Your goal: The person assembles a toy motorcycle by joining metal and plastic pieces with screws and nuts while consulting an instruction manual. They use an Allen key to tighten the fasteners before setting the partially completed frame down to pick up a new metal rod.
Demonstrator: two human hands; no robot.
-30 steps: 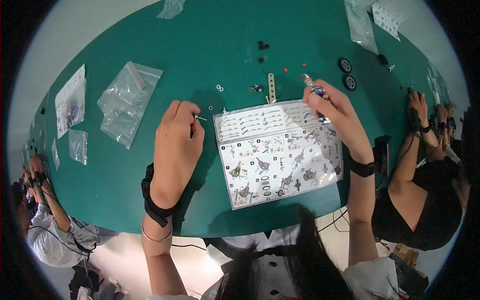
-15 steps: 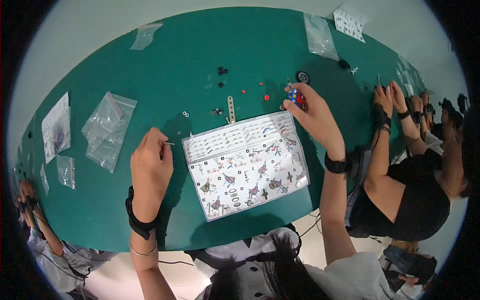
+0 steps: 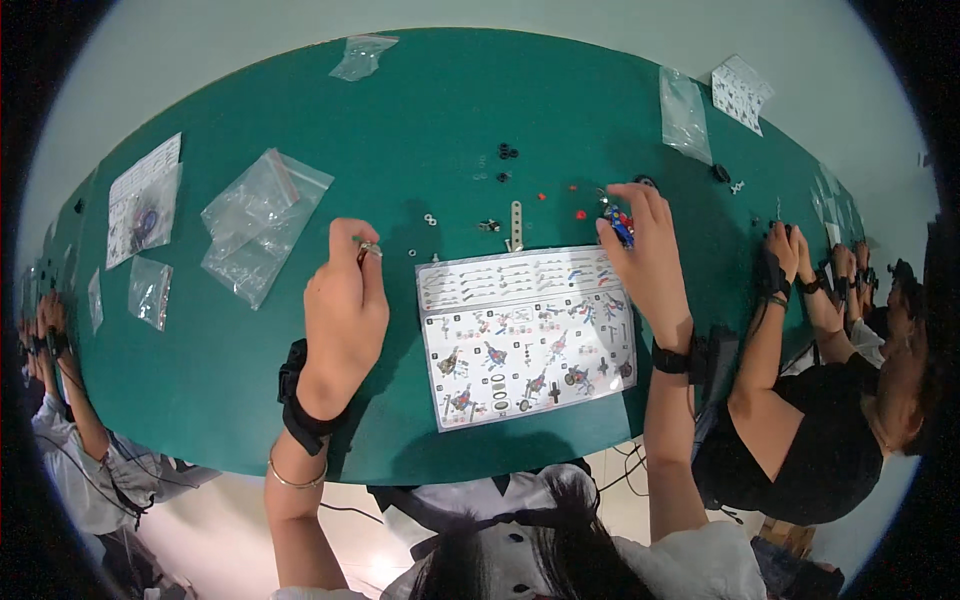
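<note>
Green table (image 3: 300, 420): instruction sheet (image 3: 528, 335), plastic bags (image 3: 258, 222), perhaps tiny screws (image 3: 508, 152).

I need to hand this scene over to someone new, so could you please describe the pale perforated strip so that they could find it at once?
Start at the green table and find the instruction sheet between the two hands. Just above its top edge lies the pale strip, upright. It is the only long part with a row of holes; its neighbours are small dots and rings.
</note>
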